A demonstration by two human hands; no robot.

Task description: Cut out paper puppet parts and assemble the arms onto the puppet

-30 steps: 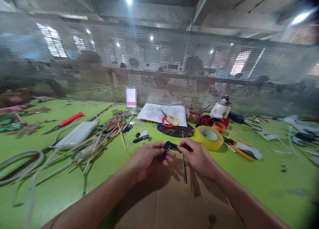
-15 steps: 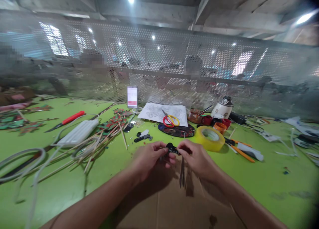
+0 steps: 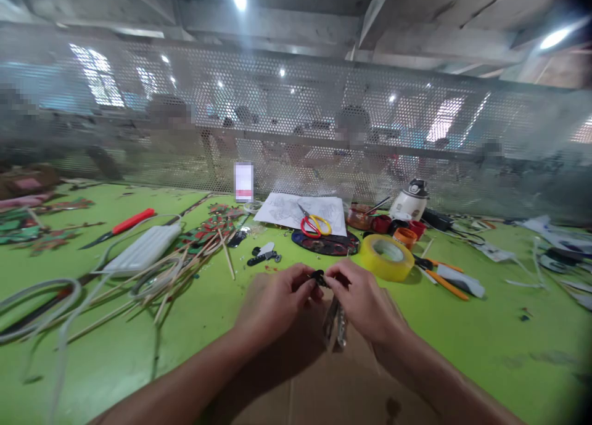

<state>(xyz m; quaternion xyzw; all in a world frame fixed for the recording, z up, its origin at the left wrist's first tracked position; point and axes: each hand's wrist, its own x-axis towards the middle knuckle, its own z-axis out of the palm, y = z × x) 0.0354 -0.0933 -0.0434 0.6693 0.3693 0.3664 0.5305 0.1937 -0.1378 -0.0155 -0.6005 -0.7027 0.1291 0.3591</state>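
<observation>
A small black piece (image 3: 317,276) is pinched between the fingertips of both hands; its shape is mostly covered. My left hand (image 3: 282,295) is closed on its left side, and my right hand (image 3: 363,298) on its right side. Below the right fingers hang narrow dark, silvery strips (image 3: 341,326); I cannot make out how they are held. Under the hands lies a brown cardboard sheet (image 3: 319,382). Just beyond the left hand are loose black and white pieces (image 3: 263,255), one with a row of shiny dots.
Red-and-yellow scissors (image 3: 317,221) rest over a drawing sheet (image 3: 277,209) and a dark oval tray (image 3: 305,243). Yellow tape (image 3: 386,258), orange-handled pliers (image 3: 446,283) and paint pots (image 3: 404,237) stand right. Leftward are thin sticks (image 3: 111,317), a white power strip (image 3: 143,252) and a red-handled knife (image 3: 132,221).
Both hands have drawn slightly closer together, covering more of the black piece. The hanging strips have swung and turned, showing a shinier side. The whole view has shifted slightly.
</observation>
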